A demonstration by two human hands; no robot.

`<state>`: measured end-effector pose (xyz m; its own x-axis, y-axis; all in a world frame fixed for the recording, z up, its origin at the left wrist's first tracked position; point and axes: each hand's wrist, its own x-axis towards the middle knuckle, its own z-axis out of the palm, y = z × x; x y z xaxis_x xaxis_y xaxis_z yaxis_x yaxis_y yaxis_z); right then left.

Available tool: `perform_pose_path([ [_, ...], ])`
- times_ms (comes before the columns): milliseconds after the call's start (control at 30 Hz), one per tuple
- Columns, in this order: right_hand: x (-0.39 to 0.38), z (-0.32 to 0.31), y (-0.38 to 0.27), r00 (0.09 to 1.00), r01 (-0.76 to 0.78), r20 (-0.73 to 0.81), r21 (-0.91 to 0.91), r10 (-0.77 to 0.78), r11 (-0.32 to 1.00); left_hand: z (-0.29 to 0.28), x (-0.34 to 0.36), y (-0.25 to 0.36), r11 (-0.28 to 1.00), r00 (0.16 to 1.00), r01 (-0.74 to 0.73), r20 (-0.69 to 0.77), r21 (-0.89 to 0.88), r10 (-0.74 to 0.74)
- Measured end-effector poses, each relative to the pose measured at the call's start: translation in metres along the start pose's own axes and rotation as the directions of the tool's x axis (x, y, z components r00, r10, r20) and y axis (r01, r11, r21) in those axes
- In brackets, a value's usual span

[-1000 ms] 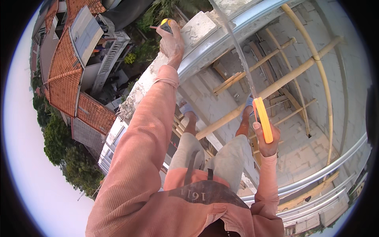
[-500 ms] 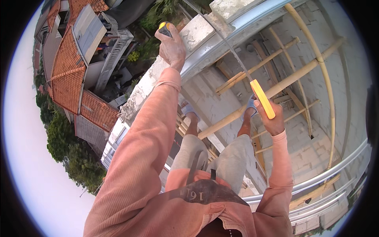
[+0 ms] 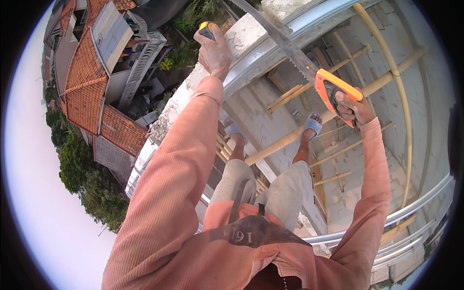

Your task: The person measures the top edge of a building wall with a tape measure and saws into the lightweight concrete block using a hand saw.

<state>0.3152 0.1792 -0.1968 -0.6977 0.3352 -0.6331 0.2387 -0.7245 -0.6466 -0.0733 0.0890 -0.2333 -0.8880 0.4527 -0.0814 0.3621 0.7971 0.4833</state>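
Note:
My left hand (image 3: 215, 57), at the wall's top edge, is closed around a black and yellow tape measure (image 3: 207, 30). Over to the right, my right hand (image 3: 356, 107) grips the orange and black handle of a handsaw (image 3: 282, 39). The toothed blade slants up and left across a grey metal channel (image 3: 261, 60), toward the rough pale blocks (image 3: 244, 36) on the wall; whether it touches them I cannot tell. The far tip of the blade runs out of the picture at the top.
Below me, bamboo poles (image 3: 400, 82) cross above a deep room with a block floor. My sandalled feet (image 3: 313, 124) stand apart near a long bamboo pole. Bright metal rails (image 3: 411, 209) curve at lower right. Beyond the wall, a house with an orange tiled roof (image 3: 84, 92) stands far below.
The handsaw has turned so the flat of its blade and its handle's side now show. My right hand has moved right and farther away. My left hand has barely shifted, still holding the tape measure.

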Motion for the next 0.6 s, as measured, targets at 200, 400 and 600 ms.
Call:
perform_pose_path([
  [200, -0.028, 0.073, 0.002, 0.979, 0.087, -0.110, -0.547, -0.175, 0.832, 0.000, -0.001, 0.000, 1.000, 1.000, -0.012, 0.003, 0.011, 0.012],
  [400, -0.118, 0.100, 0.000, 0.927, 0.059, -0.320, -0.392, -0.197, 0.918, -0.002, 0.012, -0.007, 0.998, 0.997, -0.043, 0.065, -0.050, 0.046],
  [600, -0.220, 0.084, 0.064, 0.813, 0.127, -0.479, -0.407, -0.330, 0.905, 0.017, 0.067, 0.039, 0.908, 0.864, -0.297, 0.322, -0.294, 0.387],
])
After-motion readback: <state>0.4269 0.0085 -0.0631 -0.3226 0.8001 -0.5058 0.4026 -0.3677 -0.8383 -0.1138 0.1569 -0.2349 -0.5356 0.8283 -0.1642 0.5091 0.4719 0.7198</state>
